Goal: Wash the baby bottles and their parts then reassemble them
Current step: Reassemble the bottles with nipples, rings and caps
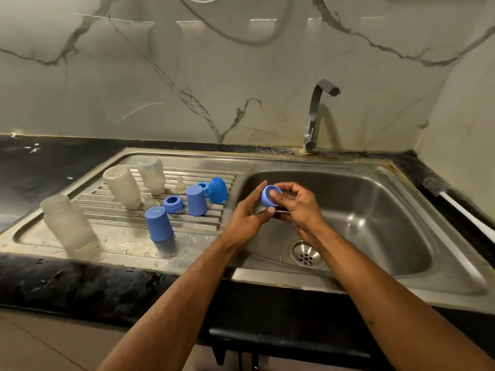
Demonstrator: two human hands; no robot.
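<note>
This is a home kitchen: a stainless-steel sink (375,188) with a ribbed draining board (187,180) is set into a dark stone bench (80,285), and a bent metal tap (317,113) rises behind the basin against a wall of pale marble-look panels (187,76) with grey veins. Clear baby bottles (122,187) and blue caps (158,223) stand upside down on the wet draining board, and a brush with a white handle (455,202) lies on the bench to the right of the basin.
</note>
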